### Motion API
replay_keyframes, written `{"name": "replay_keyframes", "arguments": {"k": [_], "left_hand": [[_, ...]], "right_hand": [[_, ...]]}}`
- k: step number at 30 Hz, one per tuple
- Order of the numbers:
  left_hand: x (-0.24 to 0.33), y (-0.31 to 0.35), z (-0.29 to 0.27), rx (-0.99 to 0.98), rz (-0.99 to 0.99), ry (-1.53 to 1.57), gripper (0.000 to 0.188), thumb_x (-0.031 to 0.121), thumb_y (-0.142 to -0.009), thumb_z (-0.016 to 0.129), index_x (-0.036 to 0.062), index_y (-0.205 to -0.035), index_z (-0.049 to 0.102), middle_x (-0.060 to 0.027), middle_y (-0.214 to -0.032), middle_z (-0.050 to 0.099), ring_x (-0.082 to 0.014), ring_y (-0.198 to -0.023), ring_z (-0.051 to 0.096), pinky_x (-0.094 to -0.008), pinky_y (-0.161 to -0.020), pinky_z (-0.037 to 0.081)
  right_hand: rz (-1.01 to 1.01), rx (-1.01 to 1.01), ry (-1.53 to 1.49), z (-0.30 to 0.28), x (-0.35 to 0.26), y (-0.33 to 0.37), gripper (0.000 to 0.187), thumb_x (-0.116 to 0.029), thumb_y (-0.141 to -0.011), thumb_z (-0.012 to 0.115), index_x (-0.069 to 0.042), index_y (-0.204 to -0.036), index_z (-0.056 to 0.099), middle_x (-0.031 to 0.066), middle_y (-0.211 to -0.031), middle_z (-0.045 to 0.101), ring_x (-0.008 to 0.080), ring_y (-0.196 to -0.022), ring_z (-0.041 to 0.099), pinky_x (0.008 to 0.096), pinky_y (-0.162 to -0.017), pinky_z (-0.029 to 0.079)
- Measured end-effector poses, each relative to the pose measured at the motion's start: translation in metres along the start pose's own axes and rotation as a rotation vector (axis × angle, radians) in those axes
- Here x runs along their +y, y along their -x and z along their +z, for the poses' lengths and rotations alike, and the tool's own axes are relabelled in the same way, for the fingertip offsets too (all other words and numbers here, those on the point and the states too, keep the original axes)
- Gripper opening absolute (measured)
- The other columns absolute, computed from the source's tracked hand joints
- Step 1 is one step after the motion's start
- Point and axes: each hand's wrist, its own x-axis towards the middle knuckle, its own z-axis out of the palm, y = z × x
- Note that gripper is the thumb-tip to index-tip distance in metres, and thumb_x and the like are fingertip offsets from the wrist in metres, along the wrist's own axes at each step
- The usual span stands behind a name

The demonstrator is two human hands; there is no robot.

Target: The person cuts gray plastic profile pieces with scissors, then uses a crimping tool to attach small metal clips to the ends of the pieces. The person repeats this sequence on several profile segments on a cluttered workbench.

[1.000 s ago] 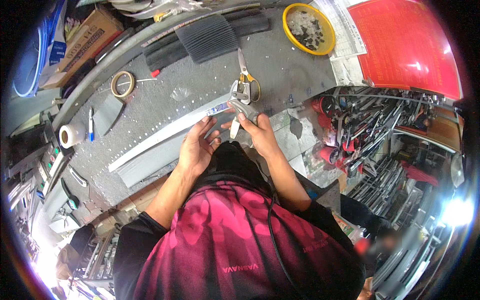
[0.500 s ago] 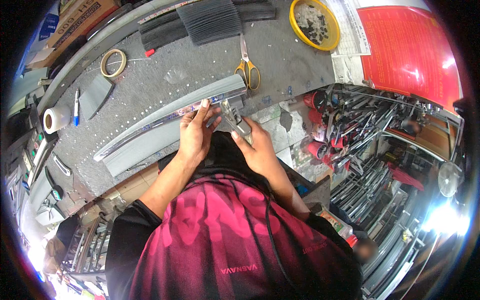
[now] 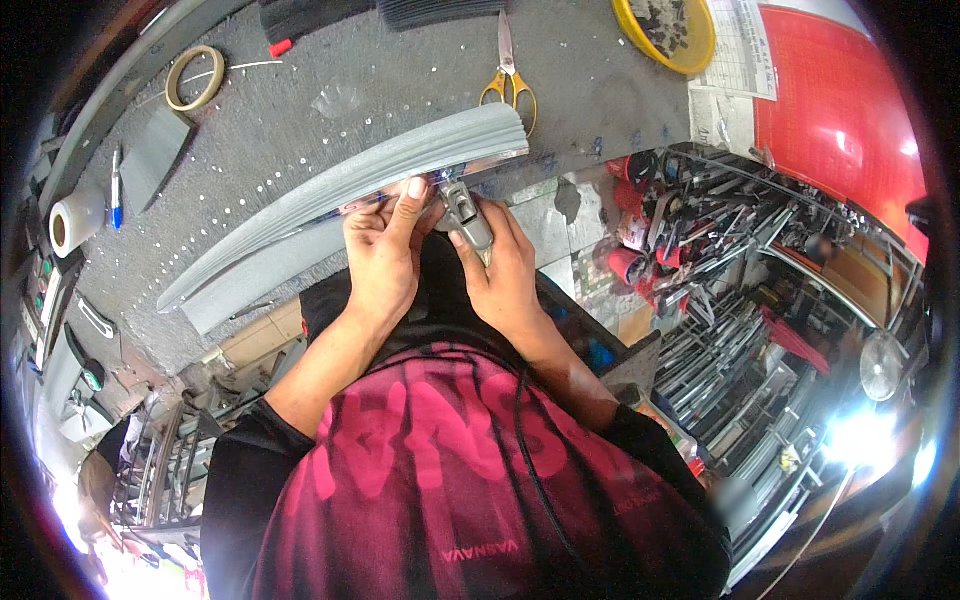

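A folded stack of grey pleated mesh lies slantwise across the workbench, bowed, with a shiny strip along its near edge. My left hand pinches that near edge, its thumb on top and fingers curled beneath. My right hand is closed round a grey metal hand tool, which looks like a hole punch. The punch's head is at the mesh's near edge, just right of my left thumb. Whether its jaws bite the mesh is hidden. Beyond the mesh's right end lie yellow-handled scissors.
On the grey workbench are a tape roll, a blue-capped marker, a white roll and scattered white specks. A yellow bowl of small pieces stands far right. Metal profiles crowd the right side.
The punch has come up against the mesh edge, turned more upright. My left hand has shifted slightly along with the mesh. The bench contents sit higher in view as the head tilts.
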Motion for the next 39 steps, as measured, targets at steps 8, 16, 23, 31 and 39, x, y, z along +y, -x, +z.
{"name": "replay_keyframes", "arguments": {"k": [8, 16, 23, 31, 39], "left_hand": [[0.002, 0.004, 0.003, -0.024, 0.078, 0.003, 0.016, 0.015, -0.111, 0.078, 0.0006, -0.118, 0.081, -0.0026, -0.101, 0.080, -0.0096, -0.088, 0.070, -0.0303, -0.084, 0.059], [0.008, 0.003, 0.009, 0.019, 0.043, 0.009, 0.016, 0.016, -0.111, 0.077, 0.0024, -0.120, 0.080, -0.0033, -0.107, 0.081, -0.0114, -0.094, 0.073, -0.0323, -0.088, 0.062], [0.003, 0.000, 0.006, 0.018, 0.056, 0.001, 0.013, 0.016, -0.111, 0.077, 0.0031, -0.114, 0.079, -0.0025, -0.105, 0.080, -0.0103, -0.092, 0.072, -0.0303, -0.086, 0.061], [0.005, -0.008, 0.015, 0.122, 0.012, 0.054, 0.017, 0.015, -0.109, 0.079, 0.0028, -0.097, 0.081, 0.0021, -0.094, 0.077, -0.0034, -0.084, 0.064, -0.0256, -0.075, 0.054], [-0.012, -0.029, -0.002, 0.037, 0.168, -0.021, 0.020, 0.024, -0.108, 0.082, 0.0074, -0.096, 0.082, 0.0047, -0.091, 0.071, -0.0074, -0.079, 0.060, -0.0305, -0.070, 0.050]], "right_hand": [[-0.003, 0.029, -0.015, 0.006, -0.002, 0.001, 0.039, -0.019, -0.108, 0.074, 0.007, -0.137, 0.064, 0.0278, -0.124, 0.069, 0.0502, -0.112, 0.070, 0.0510, -0.097, 0.056], [0.025, 0.026, -0.013, 0.010, -0.003, 0.000, 0.033, -0.016, -0.106, 0.075, 0.005, -0.128, 0.061, 0.0271, -0.119, 0.066, 0.0526, -0.106, 0.067, 0.0538, -0.092, 0.055], [0.088, 0.011, 0.083, 0.014, -0.003, 0.004, 0.041, -0.013, -0.101, 0.079, 0.004, -0.131, 0.058, 0.0322, -0.119, 0.065, 0.0575, -0.109, 0.067, 0.0596, -0.090, 0.054], [0.196, -0.026, -0.066, 0.024, 0.009, -0.007, 0.043, -0.031, -0.110, 0.075, 0.006, -0.130, 0.066, 0.0291, -0.102, 0.079, 0.0488, -0.099, 0.078, 0.0526, -0.085, 0.060], [0.047, -0.206, -0.032, 0.004, 0.037, -0.017, 0.042, -0.031, -0.115, 0.067, 0.004, -0.138, 0.074, 0.0205, -0.132, 0.080, 0.0316, -0.117, 0.075, 0.0448, -0.105, 0.056]]}}
